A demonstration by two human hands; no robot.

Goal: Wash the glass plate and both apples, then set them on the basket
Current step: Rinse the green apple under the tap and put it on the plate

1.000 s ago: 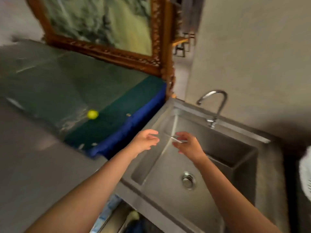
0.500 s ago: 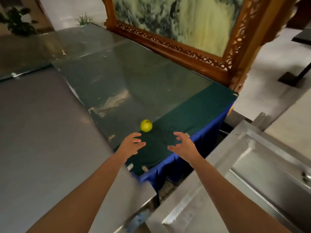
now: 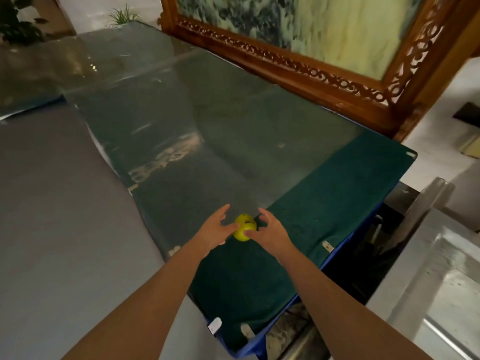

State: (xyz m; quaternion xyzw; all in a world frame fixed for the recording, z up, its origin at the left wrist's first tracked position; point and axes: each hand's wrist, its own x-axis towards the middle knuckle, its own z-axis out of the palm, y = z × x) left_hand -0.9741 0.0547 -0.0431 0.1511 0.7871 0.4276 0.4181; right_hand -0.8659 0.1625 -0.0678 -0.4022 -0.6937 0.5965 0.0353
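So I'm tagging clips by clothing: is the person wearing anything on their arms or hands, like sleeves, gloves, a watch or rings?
Nothing shows. Both forearms are bare as far as the frame's lower edge, with no sleeve or cuff in view. The left hand and right hand have no gloves, and neither wrist carries a watch or band. No rings are visible on the fingers, though they are small and slightly blurred.

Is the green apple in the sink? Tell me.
No, the green apple sits on the glass-topped table, between the left hand and right hand.

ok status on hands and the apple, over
Left hand and right hand open, flanking the green apple, thumbs touching it. Apple on the glass-topped table, not lifted. Nothing blocking.
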